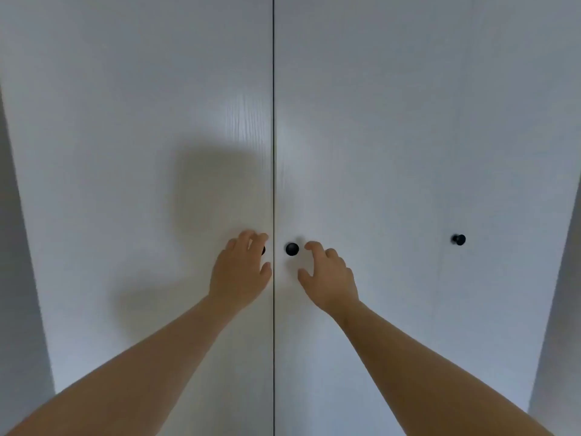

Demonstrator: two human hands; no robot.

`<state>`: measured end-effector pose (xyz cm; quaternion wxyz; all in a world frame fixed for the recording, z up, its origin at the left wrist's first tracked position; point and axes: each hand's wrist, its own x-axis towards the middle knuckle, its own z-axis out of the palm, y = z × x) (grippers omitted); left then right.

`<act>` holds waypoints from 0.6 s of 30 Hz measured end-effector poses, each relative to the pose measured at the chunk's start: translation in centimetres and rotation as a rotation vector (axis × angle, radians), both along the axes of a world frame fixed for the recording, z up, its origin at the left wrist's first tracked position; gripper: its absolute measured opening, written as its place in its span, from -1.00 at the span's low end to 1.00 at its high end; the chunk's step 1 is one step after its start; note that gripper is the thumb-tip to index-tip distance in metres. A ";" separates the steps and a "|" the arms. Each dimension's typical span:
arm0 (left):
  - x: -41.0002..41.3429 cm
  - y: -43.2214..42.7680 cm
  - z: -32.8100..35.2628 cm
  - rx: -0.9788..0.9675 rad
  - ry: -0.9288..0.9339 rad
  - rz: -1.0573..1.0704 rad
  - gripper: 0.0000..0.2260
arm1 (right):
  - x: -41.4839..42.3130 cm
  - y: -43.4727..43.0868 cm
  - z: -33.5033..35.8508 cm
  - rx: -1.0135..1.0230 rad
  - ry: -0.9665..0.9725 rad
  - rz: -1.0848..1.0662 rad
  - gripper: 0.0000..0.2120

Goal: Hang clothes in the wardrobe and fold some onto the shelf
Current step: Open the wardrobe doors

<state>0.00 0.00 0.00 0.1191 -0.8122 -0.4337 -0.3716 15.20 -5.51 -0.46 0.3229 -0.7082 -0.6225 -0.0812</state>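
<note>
Two hands reach for the shut white wardrobe [141, 121] with three black knobs: the left hand [240, 269] curls round the left knob [263, 250], half hiding it, so I cannot tell if it grips, the right hand [328, 275] is loose and open just beside the middle knob [292, 249], and the right knob [459, 239] is well apart.

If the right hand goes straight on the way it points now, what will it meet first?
Probably the black knob just ahead of the right hand; depth is unclear.
</note>
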 end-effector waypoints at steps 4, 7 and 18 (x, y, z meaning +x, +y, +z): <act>0.5 3.3 -0.1 -0.110 -0.133 -0.071 -0.64 | -0.6 4.2 0.5 0.002 0.064 0.048 -0.55; 0.8 4.7 -0.7 -0.099 -0.144 -0.094 -0.67 | -1.0 6.4 0.2 0.019 0.139 0.089 -0.73; 2.6 -0.8 -1.4 -0.053 -0.404 -0.182 -0.65 | -1.3 1.2 0.5 0.181 0.194 0.147 -0.90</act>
